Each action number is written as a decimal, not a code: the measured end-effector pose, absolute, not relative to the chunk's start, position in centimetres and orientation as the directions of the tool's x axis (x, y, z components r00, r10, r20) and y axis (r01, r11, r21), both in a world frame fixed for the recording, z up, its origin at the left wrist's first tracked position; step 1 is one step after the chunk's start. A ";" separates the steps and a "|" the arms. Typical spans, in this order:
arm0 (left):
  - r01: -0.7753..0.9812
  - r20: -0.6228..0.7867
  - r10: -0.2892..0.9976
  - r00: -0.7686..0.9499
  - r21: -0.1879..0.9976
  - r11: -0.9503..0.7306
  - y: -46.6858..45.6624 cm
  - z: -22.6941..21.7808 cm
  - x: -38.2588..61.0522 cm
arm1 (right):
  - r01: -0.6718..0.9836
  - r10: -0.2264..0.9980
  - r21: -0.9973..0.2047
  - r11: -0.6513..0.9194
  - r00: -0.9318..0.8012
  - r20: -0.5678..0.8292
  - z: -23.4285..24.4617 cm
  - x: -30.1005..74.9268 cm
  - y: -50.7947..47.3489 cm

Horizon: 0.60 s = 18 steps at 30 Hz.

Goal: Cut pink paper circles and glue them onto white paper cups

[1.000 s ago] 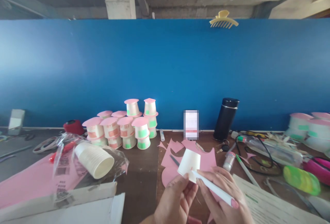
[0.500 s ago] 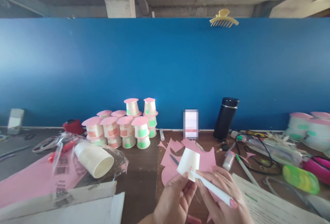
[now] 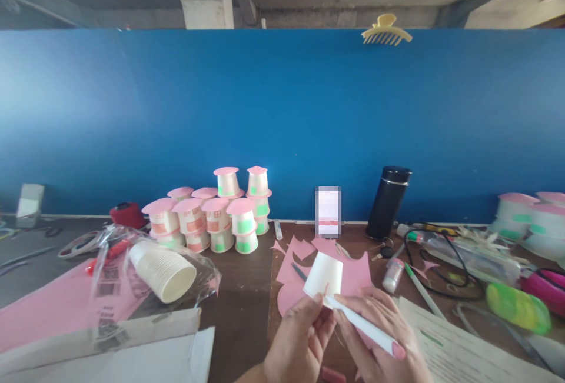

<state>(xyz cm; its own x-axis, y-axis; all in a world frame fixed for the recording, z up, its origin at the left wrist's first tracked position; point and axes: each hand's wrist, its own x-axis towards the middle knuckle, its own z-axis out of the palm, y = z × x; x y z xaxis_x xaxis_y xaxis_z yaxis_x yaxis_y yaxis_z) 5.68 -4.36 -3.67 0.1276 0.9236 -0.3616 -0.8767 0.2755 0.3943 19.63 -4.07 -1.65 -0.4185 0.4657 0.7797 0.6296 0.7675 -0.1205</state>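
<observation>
My left hand (image 3: 300,336) is closed on a white paper cup (image 3: 324,274), gripping it by its lower rim with the wide mouth downward. A short red line shows on the cup's side. Pinched in my right hand (image 3: 386,330) is a white marker (image 3: 366,327) with a pink end, its tip against the cup just under the red line. Behind the cup lie cut pieces of pink paper (image 3: 355,268), with a dark pointed blade (image 3: 299,271) partly covered by the cup. A small red piece, perhaps a marker cap (image 3: 333,375), sits below my hands.
Stacked cups with pink paper tops (image 3: 218,212) stand at the back left. Nested paper cups (image 3: 165,274) lie in clear plastic. A black flask (image 3: 388,203), a glue bottle (image 3: 392,276), a green-tipped marker (image 3: 424,290) and a printed sheet (image 3: 459,347) are on the right.
The red line on the cup has grown longer, and the marker tip has moved slightly down and left. My left hand keeps its grip; the whole view has shifted a little.
</observation>
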 end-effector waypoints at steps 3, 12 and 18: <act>-0.876 -0.356 0.925 0.130 0.396 0.275 -4.4 -3.6 5.7 | 0.625 0.472 -0.134 0.769 -0.414 0.778 -1.7 19.6 -4.1; -0.882 -0.301 0.944 0.138 0.396 0.255 -4.4 -3.6 5.6 | 0.615 0.511 -0.173 0.769 -0.430 0.744 -1.6 19.4 -4.3; -0.889 -0.363 0.924 0.116 0.378 0.260 -4.4 -3.3 5.7 | 0.599 0.497 -0.204 0.774 -0.376 0.782 -1.5 19.6 -4.5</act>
